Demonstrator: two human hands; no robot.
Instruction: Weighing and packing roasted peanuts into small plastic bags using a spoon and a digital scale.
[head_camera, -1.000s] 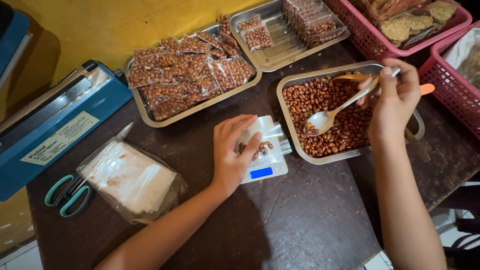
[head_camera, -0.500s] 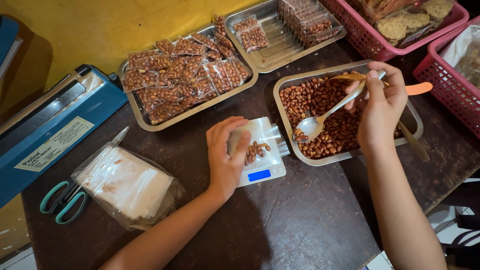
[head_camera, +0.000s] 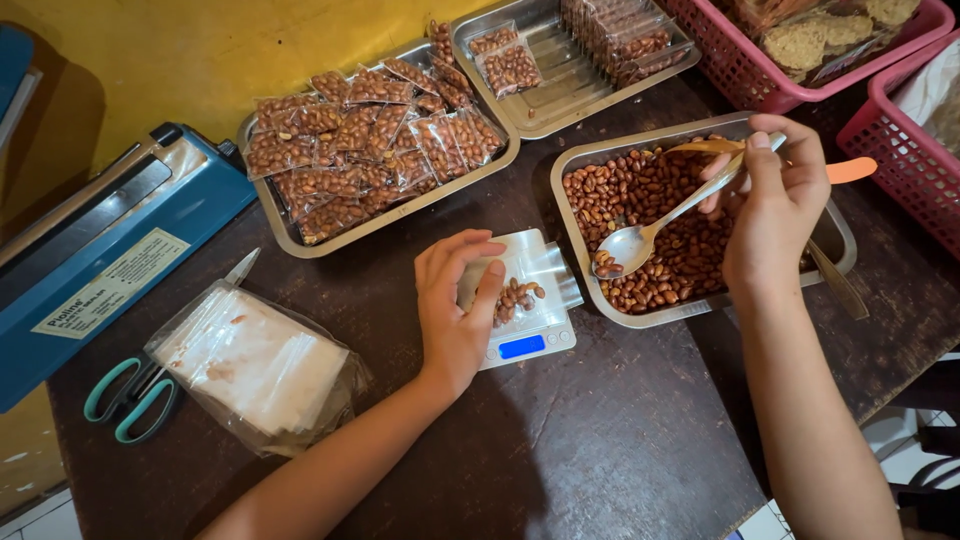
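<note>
Head view is showing a weighing step in progress, taking the small white digital scale (head_camera: 525, 335) with its blue display as the landmark. Left hand (head_camera: 455, 305) is curling over the scale's left edge, fingers bent and steadying a small clear plastic pouch (head_camera: 530, 270) that is lying on the pan with a few brown roasted peanuts (head_camera: 518, 296) inside. Right hand (head_camera: 770, 205) is pinching the handle of a silver metal spoon (head_camera: 650, 232), whose bowl is hovering over the rectangular steel tray of loose peanuts (head_camera: 845, 240) just right of the scale and is carrying only a couple of nuts. Behind the scale, a second steel tray (head_camera: 270, 215) is holding many sealed peanut packets (head_camera: 370, 140). Well to the left are lying a stack of empty clear bags (head_camera: 255, 365), teal-handled scissors (head_camera: 130, 400) and a blue heat sealer (head_camera: 110, 250). By my judgement, filling is at an early stage; the next move is calling for a fuller scoop, carried level to the pouch mouth without spilling onto the dark wooden table (head_camera: 600, 460).
</note>
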